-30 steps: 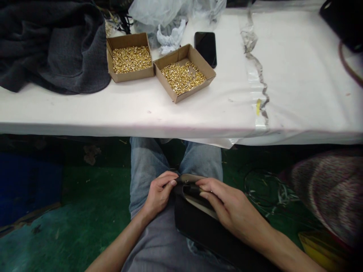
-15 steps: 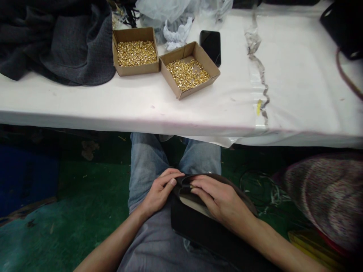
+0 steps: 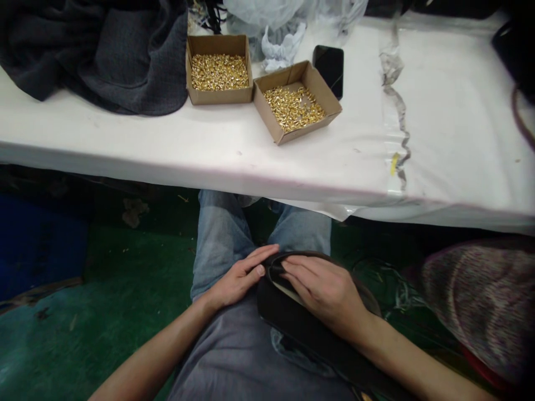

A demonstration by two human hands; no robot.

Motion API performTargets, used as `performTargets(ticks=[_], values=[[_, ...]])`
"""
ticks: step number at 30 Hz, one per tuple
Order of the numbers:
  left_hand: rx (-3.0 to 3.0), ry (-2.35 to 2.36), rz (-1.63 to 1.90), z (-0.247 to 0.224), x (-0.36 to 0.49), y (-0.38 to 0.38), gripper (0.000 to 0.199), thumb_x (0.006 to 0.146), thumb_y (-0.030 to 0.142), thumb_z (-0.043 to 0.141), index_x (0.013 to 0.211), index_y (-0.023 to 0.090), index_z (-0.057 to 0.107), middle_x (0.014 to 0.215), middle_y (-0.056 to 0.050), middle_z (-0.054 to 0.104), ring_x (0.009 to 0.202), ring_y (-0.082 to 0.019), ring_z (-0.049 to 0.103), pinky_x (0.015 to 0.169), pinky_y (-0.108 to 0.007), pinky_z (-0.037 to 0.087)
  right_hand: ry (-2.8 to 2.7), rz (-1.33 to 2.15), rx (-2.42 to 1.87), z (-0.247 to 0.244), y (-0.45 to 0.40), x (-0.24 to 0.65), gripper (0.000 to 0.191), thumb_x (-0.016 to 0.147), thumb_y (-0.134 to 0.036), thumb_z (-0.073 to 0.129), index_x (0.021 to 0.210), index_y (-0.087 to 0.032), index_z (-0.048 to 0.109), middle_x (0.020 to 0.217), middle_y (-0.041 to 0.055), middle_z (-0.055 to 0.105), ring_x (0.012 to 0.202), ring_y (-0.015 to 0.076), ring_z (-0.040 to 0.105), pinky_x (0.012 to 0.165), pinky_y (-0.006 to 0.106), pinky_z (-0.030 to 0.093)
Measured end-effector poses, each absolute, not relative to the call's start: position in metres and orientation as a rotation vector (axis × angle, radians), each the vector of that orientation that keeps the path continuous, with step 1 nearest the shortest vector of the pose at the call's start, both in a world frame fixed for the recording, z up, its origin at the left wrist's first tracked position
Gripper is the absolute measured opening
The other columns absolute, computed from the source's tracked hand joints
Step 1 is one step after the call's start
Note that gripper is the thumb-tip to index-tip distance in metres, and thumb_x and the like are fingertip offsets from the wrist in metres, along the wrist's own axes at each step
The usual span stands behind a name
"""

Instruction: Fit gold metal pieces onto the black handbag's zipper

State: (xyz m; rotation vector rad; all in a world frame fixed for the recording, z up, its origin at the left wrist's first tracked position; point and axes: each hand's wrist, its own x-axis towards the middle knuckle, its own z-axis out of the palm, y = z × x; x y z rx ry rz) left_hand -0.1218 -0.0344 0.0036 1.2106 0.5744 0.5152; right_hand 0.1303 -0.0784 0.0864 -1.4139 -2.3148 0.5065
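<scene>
A black bag (image 3: pixel 288 320), leather-like with a pale strip inside its opening, lies across my lap. My left hand (image 3: pixel 240 283) grips its left end, thumb on the near side and fingers stretched along the far side. My right hand (image 3: pixel 330 287) reaches into the opening with fingers together and bent. Its fingertips are tucked into the dark fold, so what they hold, if anything, is hidden.
On the white-covered table (image 3: pixel 209 150) stand a left cardboard box (image 3: pixel 221 97) and a right cardboard box (image 3: pixel 309 131), both holding small gold metal pieces. A phone (image 3: pixel 330 69), clear plastic (image 3: pixel 263 14) and dark cloth (image 3: pixel 129 61) lie nearby. A patterned bundle (image 3: pixel 480 301) is at right.
My right fingers have pushed deeper into the bag's fold, and a small gold piece seen at their tips is now hidden. My left fingers have straightened along the edge. The view has shifted left.
</scene>
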Motion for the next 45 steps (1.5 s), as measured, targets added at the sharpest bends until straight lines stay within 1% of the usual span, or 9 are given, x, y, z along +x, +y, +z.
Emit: performTargets(ticks=[4, 9, 18, 22, 27, 31, 36, 40, 45], values=[[1.205, 0.538, 0.507, 0.004, -0.124, -0.032, 0.054, 0.118, 0.045, 0.052, 0.171, 0.034, 0.050, 0.181, -0.005, 0.040, 0.171, -0.030, 0.030, 0.143, -0.052, 0.020, -2.337, 0.395, -1.385, 0.089, -0.080, 0.126, 0.019, 0.105, -0.012, 0.072, 0.123, -0.014, 0.077, 0.121, 0.0113, 0.085, 0.102, 0.0254, 0.084, 0.095, 0.039, 0.069], [1.197, 0.522, 0.504, 0.004, -0.122, -0.030, 0.055, 0.118, 0.047, 0.051, 0.171, 0.034, 0.049, 0.182, -0.005, 0.040, 0.171, -0.031, 0.029, 0.143, -0.053, 0.018, -2.186, 0.551, -1.423, 0.087, -0.083, 0.124, 0.019, 0.104, -0.015, 0.077, 0.122, -0.018, 0.078, 0.120, 0.0086, 0.085, 0.105, 0.0223, 0.083, 0.098, 0.035, 0.067], [1.148, 0.487, 0.464, 0.002, -0.122, -0.023, 0.056, 0.117, 0.046, 0.052, 0.173, 0.036, 0.046, 0.182, -0.003, 0.039, 0.172, -0.029, 0.025, 0.144, -0.052, 0.013, -2.252, 0.527, -1.498, 0.082, -0.068, 0.117, 0.020, 0.106, -0.014, 0.069, 0.123, -0.017, 0.078, 0.123, 0.0090, 0.084, 0.105, 0.0243, 0.082, 0.096, 0.039, 0.068], [1.108, 0.486, 0.441, 0.000, -0.122, -0.023, 0.058, 0.117, 0.047, 0.053, 0.173, 0.036, 0.044, 0.183, -0.002, 0.036, 0.173, -0.029, 0.022, 0.145, -0.052, 0.008, -2.240, 0.646, -1.507, 0.081, -0.061, 0.117, 0.023, 0.106, -0.014, 0.066, 0.124, -0.019, 0.079, 0.125, 0.0075, 0.084, 0.108, 0.0249, 0.082, 0.099, 0.039, 0.067], [1.017, 0.492, 0.393, 0.001, -0.123, -0.022, 0.060, 0.116, 0.045, 0.052, 0.175, 0.035, 0.041, 0.185, 0.000, 0.032, 0.175, -0.029, 0.017, 0.145, -0.052, 0.003, -2.090, 0.936, -1.590, 0.083, -0.054, 0.118, 0.017, 0.108, -0.019, 0.068, 0.115, -0.028, 0.081, 0.121, -0.0007, 0.085, 0.111, 0.0210, 0.081, 0.104, 0.035, 0.064], [0.946, 0.492, 0.383, 0.002, -0.123, -0.023, 0.060, 0.115, 0.043, 0.053, 0.174, 0.033, 0.044, 0.185, -0.001, 0.033, 0.174, -0.030, 0.018, 0.145, -0.053, 0.002, -2.063, 0.941, -1.663, 0.082, -0.055, 0.118, 0.013, 0.107, -0.022, 0.070, 0.114, -0.028, 0.080, 0.123, -0.0002, 0.084, 0.112, 0.0223, 0.080, 0.104, 0.037, 0.062], [0.948, 0.481, 0.409, -0.007, -0.120, -0.025, 0.062, 0.113, 0.040, 0.055, 0.173, 0.034, 0.044, 0.184, 0.000, 0.034, 0.174, -0.028, 0.018, 0.145, -0.053, 0.000, -2.205, 0.902, -1.586, 0.077, -0.057, 0.118, 0.018, 0.109, -0.018, 0.061, 0.118, -0.022, 0.076, 0.114, 0.0058, 0.081, 0.101, 0.0219, 0.078, 0.095, 0.035, 0.061], [0.996, 0.490, 0.416, -0.010, -0.118, -0.025, 0.062, 0.112, 0.036, 0.051, 0.174, 0.033, 0.044, 0.184, -0.001, 0.034, 0.174, -0.027, 0.019, 0.145, -0.054, 0.000, -2.296, 0.847, -1.523, 0.074, -0.054, 0.120, 0.017, 0.107, -0.016, 0.058, 0.102, -0.020, 0.074, 0.097, 0.0051, 0.078, 0.088, 0.0192, 0.074, 0.085, 0.030, 0.056], [1.120, 0.773, 0.429, 0.006, -0.109, -0.024, 0.059, 0.110, 0.033, 0.053, 0.169, 0.029, 0.051, 0.182, -0.003, 0.038, 0.172, -0.029, 0.025, 0.145, -0.053, 0.010, -2.184, 0.968, -1.541, 0.077, -0.046, 0.123, 0.021, 0.106, -0.017, 0.058, 0.090, -0.021, 0.073, 0.087, 0.0015, 0.075, 0.081, 0.0165, 0.071, 0.078, 0.028, 0.051]])
